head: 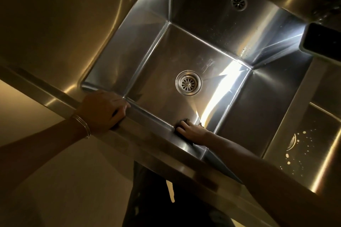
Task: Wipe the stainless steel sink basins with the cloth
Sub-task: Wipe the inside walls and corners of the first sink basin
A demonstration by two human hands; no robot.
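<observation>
A deep stainless steel sink basin fills the middle of the head view, with a round drain in its floor. My right hand reaches down to the basin's near bottom edge and presses a dark cloth against the floor where it meets the near wall. Only a small part of the cloth shows past my fingers. My left hand grips the sink's front rim at the near left corner, fingers curled over the edge. A bangle sits on that wrist.
A second basin lies to the right, with droplets on its floor. An overflow grille sits on the far wall. A dark rectangular object rests on the far right rim. The steel counter spreads to the left.
</observation>
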